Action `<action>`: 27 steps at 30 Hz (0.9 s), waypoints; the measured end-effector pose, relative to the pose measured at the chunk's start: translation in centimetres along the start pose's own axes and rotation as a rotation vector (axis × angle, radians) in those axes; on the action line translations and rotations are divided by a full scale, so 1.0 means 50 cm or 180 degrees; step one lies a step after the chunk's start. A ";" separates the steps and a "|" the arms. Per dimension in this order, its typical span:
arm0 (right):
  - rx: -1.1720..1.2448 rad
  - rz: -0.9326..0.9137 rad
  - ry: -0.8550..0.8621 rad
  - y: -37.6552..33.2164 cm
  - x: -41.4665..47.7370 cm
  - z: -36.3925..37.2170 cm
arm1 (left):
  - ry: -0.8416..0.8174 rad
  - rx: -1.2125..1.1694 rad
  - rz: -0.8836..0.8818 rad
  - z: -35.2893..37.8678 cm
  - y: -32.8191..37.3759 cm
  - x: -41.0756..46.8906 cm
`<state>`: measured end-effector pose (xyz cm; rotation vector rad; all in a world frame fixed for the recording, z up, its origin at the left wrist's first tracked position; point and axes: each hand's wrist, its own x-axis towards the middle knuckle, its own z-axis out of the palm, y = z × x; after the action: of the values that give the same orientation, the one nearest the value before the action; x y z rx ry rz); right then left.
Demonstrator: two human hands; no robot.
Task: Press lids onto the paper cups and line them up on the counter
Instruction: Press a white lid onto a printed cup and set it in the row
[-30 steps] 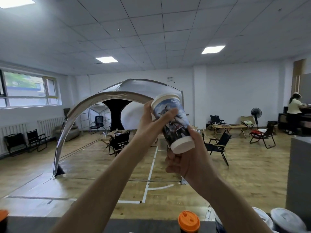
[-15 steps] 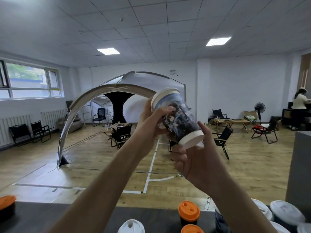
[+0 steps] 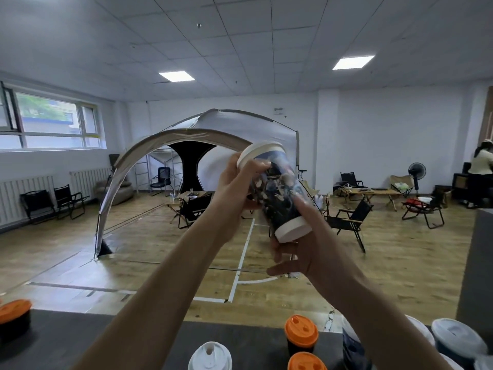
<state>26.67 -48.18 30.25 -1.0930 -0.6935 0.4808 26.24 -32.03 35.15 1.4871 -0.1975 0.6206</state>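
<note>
Several lidded cups stand along the near edge of the dark table: a white-lidded cup cut off by the bottom edge; two orange-lidded cups, one upright and one nearer showing only its lid; another orange-lidded cup at far left, blurred; and white-lidded cups at far right, partly hidden behind the right forearm.

Above the table both bare arms reach forward and hold one printed paper cup in the air, tilted with its lidded top up and to the left and its white base down and to the right. The left hand curls around the upper end, its fingers bent closed against the white lid and the cup wall just under it; the right hand grips the lower end, thumb lying along the cup's side, the other fingers folded under the base and mostly hidden. Whether the lid is fully seated cannot be told.

Beyond lies a wooden floor with white lines, a domed tent, folding chairs, and a person standing at the far right, partly cut off.
</note>
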 end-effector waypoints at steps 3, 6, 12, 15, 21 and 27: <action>-0.0223 -0.0072 0.0191 0.004 0.003 0.005 | -0.0065 -0.0050 -0.0074 0.007 0.009 -0.003; -0.0661 -0.0304 0.0406 0.006 -0.001 0.010 | 0.0112 -0.0228 -0.0028 0.019 0.009 -0.003; -0.0323 -0.0032 0.0404 -0.012 -0.006 0.010 | -0.0213 -0.0401 -0.0286 0.003 -0.008 0.014; 0.0356 0.0420 -0.0052 -0.024 -0.011 0.005 | -0.0439 -0.0509 -0.0339 -0.003 -0.015 0.017; 0.0152 0.0210 -0.0022 -0.025 -0.005 -0.002 | -0.0468 -0.0459 -0.0197 -0.009 -0.026 0.014; 0.1413 0.0509 -0.0342 -0.034 -0.010 0.007 | -0.0525 -0.0716 -0.0172 -0.006 -0.033 0.000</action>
<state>26.11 -48.96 31.79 -0.7090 -0.5587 0.7938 26.97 -31.68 33.68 1.3210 -0.3426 0.4174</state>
